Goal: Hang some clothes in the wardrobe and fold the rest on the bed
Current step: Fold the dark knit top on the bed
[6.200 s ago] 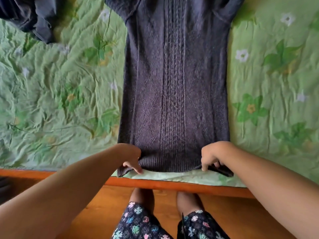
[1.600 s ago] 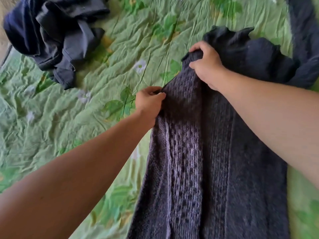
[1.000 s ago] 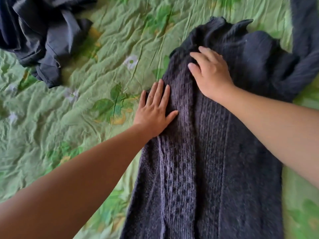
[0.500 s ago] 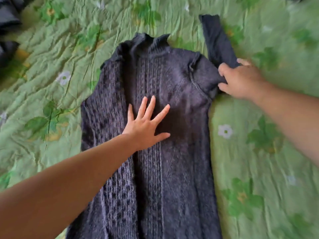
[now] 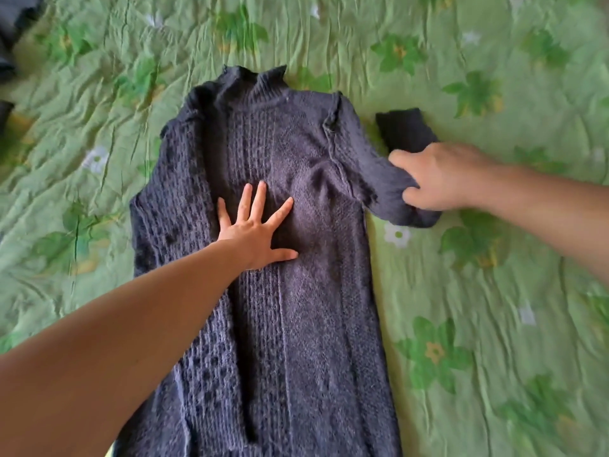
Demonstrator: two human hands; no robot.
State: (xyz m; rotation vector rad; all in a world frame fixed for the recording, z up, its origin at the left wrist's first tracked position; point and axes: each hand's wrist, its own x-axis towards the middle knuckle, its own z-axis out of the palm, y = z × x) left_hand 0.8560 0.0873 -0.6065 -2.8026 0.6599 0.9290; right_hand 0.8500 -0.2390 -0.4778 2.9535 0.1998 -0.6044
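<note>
- my left hand lay spread flat on the dark knit sweater, collar toward 12 o'clock.
- at its 3 o'clock, my right hand pinched the bent sleeve over the green bedspread.

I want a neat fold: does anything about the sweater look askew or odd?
No damage shows. On the sweater, one sleeve is kinked: it doubles back where the right hand grips it, its cuff beside the shoulder. The left hand lies flat on the sweater's middle. The sheet is creased.

Sweater on bed
</note>
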